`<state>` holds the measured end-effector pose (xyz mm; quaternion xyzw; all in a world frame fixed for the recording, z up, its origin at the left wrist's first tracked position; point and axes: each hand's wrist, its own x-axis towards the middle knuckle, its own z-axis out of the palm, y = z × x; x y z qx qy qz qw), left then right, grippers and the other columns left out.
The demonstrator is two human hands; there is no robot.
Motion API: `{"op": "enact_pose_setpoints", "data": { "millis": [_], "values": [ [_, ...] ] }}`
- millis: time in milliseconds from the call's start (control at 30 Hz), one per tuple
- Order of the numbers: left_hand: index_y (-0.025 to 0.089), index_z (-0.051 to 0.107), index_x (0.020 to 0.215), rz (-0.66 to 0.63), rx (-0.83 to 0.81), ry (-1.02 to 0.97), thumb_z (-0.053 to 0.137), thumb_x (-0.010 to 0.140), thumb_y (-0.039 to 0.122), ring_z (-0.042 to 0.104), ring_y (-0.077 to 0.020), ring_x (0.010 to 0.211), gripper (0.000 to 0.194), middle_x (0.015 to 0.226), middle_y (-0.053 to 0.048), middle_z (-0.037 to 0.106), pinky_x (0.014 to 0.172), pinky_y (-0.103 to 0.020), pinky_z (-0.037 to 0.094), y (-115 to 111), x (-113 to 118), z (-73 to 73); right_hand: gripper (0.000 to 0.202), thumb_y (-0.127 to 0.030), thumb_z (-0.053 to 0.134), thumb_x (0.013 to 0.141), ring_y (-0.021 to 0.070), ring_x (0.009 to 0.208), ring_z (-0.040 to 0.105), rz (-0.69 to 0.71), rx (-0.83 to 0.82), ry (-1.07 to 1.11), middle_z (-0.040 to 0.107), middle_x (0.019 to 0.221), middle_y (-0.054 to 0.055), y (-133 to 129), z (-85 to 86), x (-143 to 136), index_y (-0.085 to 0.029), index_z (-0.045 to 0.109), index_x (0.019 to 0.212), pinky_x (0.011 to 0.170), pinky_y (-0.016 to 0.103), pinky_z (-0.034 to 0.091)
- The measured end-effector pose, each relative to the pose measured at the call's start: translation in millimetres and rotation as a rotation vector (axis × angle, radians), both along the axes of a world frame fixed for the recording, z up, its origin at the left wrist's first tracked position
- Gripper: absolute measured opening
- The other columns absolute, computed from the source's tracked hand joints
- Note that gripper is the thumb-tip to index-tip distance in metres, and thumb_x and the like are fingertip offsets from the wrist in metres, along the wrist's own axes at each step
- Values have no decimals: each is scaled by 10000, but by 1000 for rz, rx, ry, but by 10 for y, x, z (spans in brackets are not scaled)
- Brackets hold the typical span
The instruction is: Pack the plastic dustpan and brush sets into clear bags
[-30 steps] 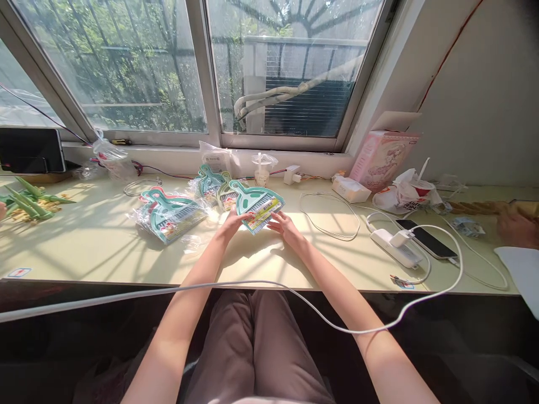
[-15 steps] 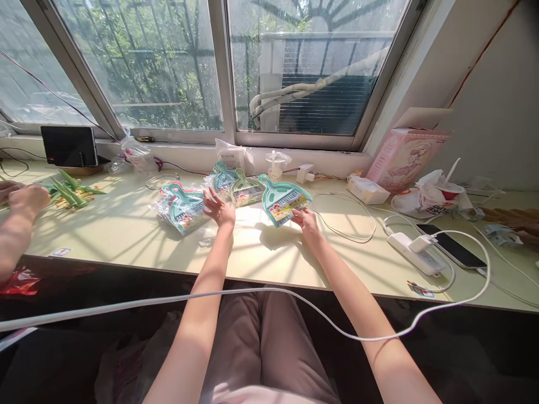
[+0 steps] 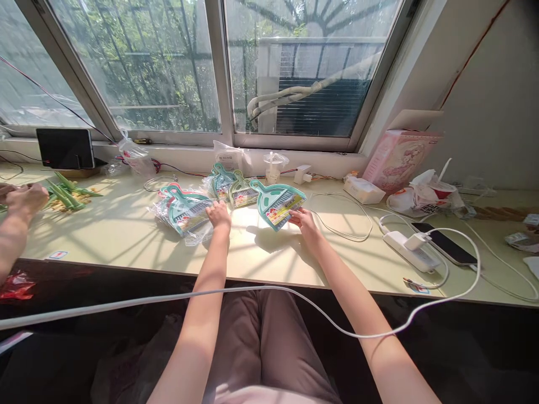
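My right hand [image 3: 304, 221] grips the lower right edge of a teal dustpan set [image 3: 275, 202] with a yellow label, tilted above the table over its shadow. My left hand [image 3: 219, 216] has its fingers closed on the right edge of a wrapped dustpan set [image 3: 185, 207], at the top of the left pile in clear plastic. Behind, between the hands, lie a green dustpan set [image 3: 243, 189] and further teal ones [image 3: 222, 178].
A co-worker's hands [image 3: 27, 199] are at the far left beside green plant pieces [image 3: 65, 193]. At the right are a power strip [image 3: 410, 252], a phone [image 3: 445, 244], a tissue pack [image 3: 363, 189] and a pink box [image 3: 400, 160]. A white cable [image 3: 269, 288] crosses before my arms.
My left hand has come down a little and its fingers have closed on the left pile's wrapped set, which has shifted right. The teal set in my right hand has moved slightly left.
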<state>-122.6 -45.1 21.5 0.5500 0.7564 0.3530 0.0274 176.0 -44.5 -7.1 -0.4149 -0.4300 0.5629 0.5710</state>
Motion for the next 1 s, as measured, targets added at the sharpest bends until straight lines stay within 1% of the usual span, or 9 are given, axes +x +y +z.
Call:
{"op": "enact_pose_setpoints", "data": {
  "millis": [133,233,333,467,567,633,767,900,1000],
  "values": [
    [191,730,1051,-214,186,28,460,989,127,644,-408,1228,284,1228,-234,687,1166,-520,355,-80,244,78,438,-422,918,589,314,964,794,121,73,37,827,977,80,-53,101,-28,-225,754,944,931,463,645],
    [236,732,983,-308,267,-83,522,1016,185,634,-391,1239,218,1119,-183,719,1189,-493,351,-110,438,61,441,-446,923,574,324,938,796,159,114,11,834,976,87,-72,176,5,-221,771,921,858,450,650],
    [230,727,962,-277,276,-208,598,1000,205,627,-411,1247,137,1067,-188,724,1153,-480,382,-80,474,5,439,-422,931,563,307,872,795,153,100,-53,833,934,89,-52,207,99,-204,795,918,818,432,652],
    [209,726,1080,-167,256,-248,564,1025,213,623,-419,1283,171,1205,-207,718,1063,-446,437,-5,331,-65,422,-377,939,549,288,811,789,199,18,-149,829,891,94,-4,176,232,-187,804,901,836,446,662],
    [213,729,1121,-136,268,-287,561,1035,222,597,-410,1340,189,1262,-195,720,1069,-426,448,10,268,-82,421,-363,934,552,280,806,785,239,-30,-200,831,911,100,24,123,281,-196,805,917,882,462,661],
    [216,740,1129,-168,275,-313,572,1037,232,580,-403,1374,192,1277,-193,725,1087,-418,453,-8,289,-78,416,-363,935,545,276,808,781,212,-36,-213,829,922,107,36,89,280,-202,801,904,903,464,657],
    [234,771,1081,-314,283,-347,614,1032,238,590,-365,1387,165,1264,-169,743,1093,-371,478,-49,405,-81,402,-380,951,538,277,802,770,179,-6,-210,828,910,103,25,65,199,-218,795,872,877,462,665],
    [239,789,996,-404,364,-242,643,1006,170,688,-313,1250,162,1145,-134,771,1006,-337,537,-22,467,-141,450,-432,965,534,290,800,767,212,61,-226,827,908,98,-36,87,53,-218,799,893,812,456,673],
    [231,786,1031,-485,424,36,612,1023,139,738,-262,1106,198,1105,-107,795,900,-322,574,14,475,-206,478,-498,978,545,336,866,781,185,91,-231,831,942,114,-83,74,-58,-240,789,901,862,509,678]
  ]
}}
